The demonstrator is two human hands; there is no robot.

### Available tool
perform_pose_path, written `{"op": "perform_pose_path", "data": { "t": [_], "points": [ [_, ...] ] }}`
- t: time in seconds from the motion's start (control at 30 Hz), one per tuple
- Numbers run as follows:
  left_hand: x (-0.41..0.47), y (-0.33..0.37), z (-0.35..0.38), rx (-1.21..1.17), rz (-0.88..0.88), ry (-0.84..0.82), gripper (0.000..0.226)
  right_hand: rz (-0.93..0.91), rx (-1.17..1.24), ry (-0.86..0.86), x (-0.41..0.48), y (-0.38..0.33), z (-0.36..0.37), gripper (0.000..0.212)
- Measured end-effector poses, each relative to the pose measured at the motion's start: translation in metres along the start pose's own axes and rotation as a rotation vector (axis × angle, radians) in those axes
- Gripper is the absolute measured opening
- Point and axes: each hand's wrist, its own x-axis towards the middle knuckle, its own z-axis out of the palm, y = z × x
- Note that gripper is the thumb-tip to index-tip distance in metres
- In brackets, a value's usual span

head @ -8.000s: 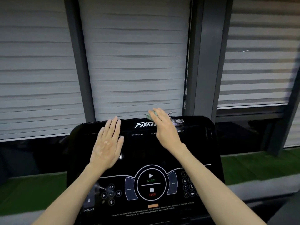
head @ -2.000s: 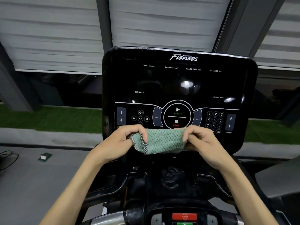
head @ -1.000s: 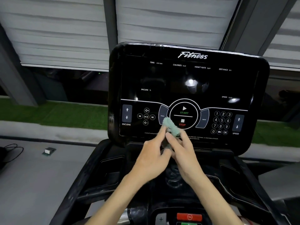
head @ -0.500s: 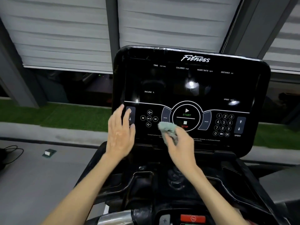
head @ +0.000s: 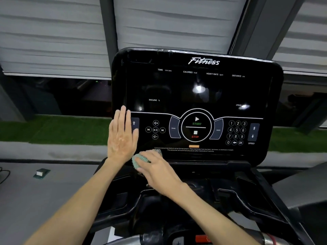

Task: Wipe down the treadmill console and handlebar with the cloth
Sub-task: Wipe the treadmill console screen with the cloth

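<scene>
The black treadmill console [head: 196, 89] fills the middle of the view, with its START/STOP dial and keypad along the lower half. My left hand [head: 122, 137] lies flat with straight fingers against the console's left edge, over the incline buttons. My right hand [head: 155, 168] presses the bunched green knitted cloth [head: 139, 160] against the console's lower left corner, fingers curled over it. Only the cloth's left edge and a netted bit at the top show. A silver and black handlebar [head: 138, 238] crosses the bottom of the view.
Black tray recesses [head: 247, 197] sit below the console. Behind it are grey window blinds [head: 53, 36], dark glass and a strip of green turf [head: 53, 131]. A small green and white object [head: 41, 172] lies on the grey floor at left.
My right hand has slid the cloth from below the STOP button down to the console's lower left corner. My left hand has shifted left and up along the console's edge.
</scene>
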Motion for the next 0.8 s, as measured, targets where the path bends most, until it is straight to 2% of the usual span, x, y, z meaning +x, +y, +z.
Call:
{"op": "perform_pose_path", "data": {
  "t": [0.03,0.13,0.3,0.43,0.53,0.67,0.8],
  "points": [
    [0.000,0.000,0.000,-0.001,0.004,0.006,0.064,-0.025,-0.005,0.025,0.002,0.002,0.005,0.028],
    [0.001,-0.001,0.001,-0.013,0.008,0.021,0.063,-0.048,0.004,0.043,-0.007,0.015,0.011,0.048],
    [0.000,0.000,0.001,-0.037,-0.008,0.042,0.063,0.036,-0.016,0.157,-0.049,0.051,-0.021,0.032],
    [0.000,0.001,0.000,-0.029,0.001,0.053,0.063,0.104,-0.071,0.129,-0.075,0.075,-0.043,0.028],
    [-0.001,0.002,0.000,-0.015,-0.001,0.057,0.063,0.125,-0.104,0.106,-0.066,0.066,-0.039,0.022],
    [0.000,0.001,0.001,0.007,0.005,0.060,0.063,0.127,-0.118,0.109,-0.033,0.028,-0.008,0.033],
    [0.000,-0.001,0.004,0.013,0.011,0.063,0.064,0.058,-0.049,0.125,0.001,0.005,0.018,0.030]
  ]
}}
